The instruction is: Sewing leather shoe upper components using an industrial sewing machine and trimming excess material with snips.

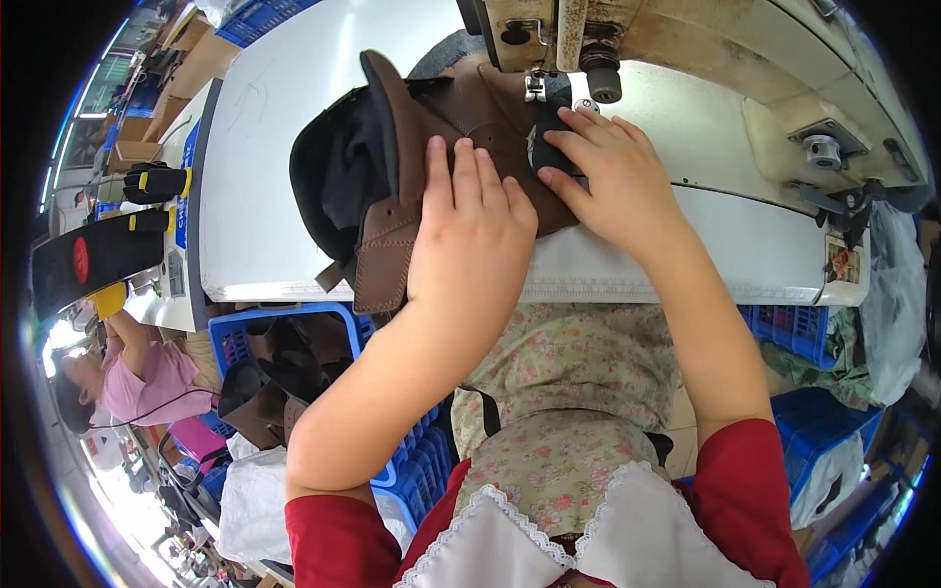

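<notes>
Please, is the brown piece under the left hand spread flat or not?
Not flat: the brown piece has a curved edge standing up, with folds in its black lining.

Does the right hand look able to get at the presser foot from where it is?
Probably yes: the right hand is close to the presser foot, and only the edge of the leather piece seems to lie between them. The sewing machine overhead might make it tight.

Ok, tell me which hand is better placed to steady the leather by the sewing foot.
Probably the right hand: it lies nearer the sewing foot, while the left hand rests on the brown leather farther left.
</notes>
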A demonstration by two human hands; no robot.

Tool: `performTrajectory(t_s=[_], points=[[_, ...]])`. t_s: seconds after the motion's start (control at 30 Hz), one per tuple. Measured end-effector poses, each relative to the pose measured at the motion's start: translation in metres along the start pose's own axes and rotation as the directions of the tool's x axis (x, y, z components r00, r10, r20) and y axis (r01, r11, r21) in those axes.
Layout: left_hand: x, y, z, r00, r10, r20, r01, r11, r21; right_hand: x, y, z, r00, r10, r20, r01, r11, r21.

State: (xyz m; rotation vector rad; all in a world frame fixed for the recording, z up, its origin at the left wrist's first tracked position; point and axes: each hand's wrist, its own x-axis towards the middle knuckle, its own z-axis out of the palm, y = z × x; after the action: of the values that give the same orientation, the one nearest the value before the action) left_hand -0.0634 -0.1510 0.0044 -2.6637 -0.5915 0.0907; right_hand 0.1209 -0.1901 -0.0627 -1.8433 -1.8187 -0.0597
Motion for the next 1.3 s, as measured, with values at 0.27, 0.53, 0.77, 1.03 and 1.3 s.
performTrajectory(t_s=[0.27, 0.53, 0.77, 1.03, 1.3], points=[[-0.014, 0.006, 0.019, 0.989, -0.080, -0.125, 0.071, 0.994, -0.080, -0.004, -0.006, 0.006, 0.999, 0.001, -0.039, -0.002, 1.000, -0.020], [-0.006, 0.001, 0.019, 0.982, -0.069, -0.175, 0.052, 0.994, -0.098, -0.003, -0.002, 0.007, 0.999, 0.023, -0.038, -0.023, 1.000, -0.017], [0.006, 0.007, 0.018, 0.991, -0.065, -0.113, 0.060, 0.997, -0.050, 0.004, 0.006, 0.010, 0.998, 0.008, -0.066, -0.014, 0.996, -0.089], [0.016, 0.005, 0.017, 0.997, -0.044, -0.060, 0.041, 0.998, -0.057, 0.013, 0.015, 0.013, 0.998, 0.011, -0.059, -0.017, 0.996, -0.091], [0.015, 0.004, 0.021, 0.994, -0.051, -0.093, 0.041, 0.993, -0.109, 0.011, 0.021, 0.017, 0.998, 0.021, -0.067, -0.019, 0.999, 0.026]])
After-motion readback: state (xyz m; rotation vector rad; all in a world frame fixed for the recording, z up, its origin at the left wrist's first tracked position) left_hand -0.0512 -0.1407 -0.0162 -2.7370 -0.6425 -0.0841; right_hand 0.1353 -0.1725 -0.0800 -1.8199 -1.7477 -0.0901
